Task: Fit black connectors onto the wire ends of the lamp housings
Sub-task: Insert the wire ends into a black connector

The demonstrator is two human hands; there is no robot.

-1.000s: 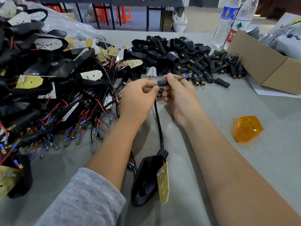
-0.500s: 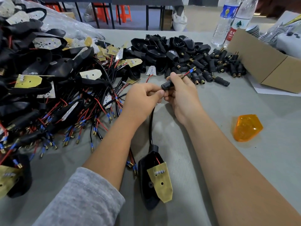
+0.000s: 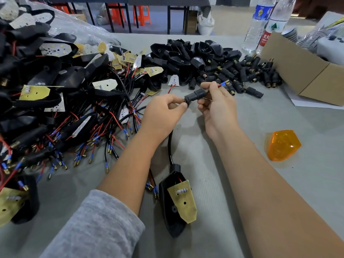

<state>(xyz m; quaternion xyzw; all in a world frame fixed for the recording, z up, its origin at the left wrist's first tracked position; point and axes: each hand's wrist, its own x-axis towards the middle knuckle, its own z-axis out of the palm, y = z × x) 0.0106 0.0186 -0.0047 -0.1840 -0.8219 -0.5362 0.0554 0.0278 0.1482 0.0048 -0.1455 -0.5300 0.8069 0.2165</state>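
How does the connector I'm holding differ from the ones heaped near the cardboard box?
The held connector is off the table, pinched between the left hand and right hand; the loose connectors lie in a heap. The held one has wires running through it, red and blue ends sticking out; the heaped ones show none. Both are black plastic.

Red bottle label [image 3: 264,38]: we read "农夫".
Blue bottle label [image 3: 261,12]: we find its print illegible.

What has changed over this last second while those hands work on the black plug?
The lamp housing swung round on the table, its yellow board now facing up. The black connector tilted, with the wire tips poking further out. Both the left hand and right hand kept their grip. Piles unchanged.
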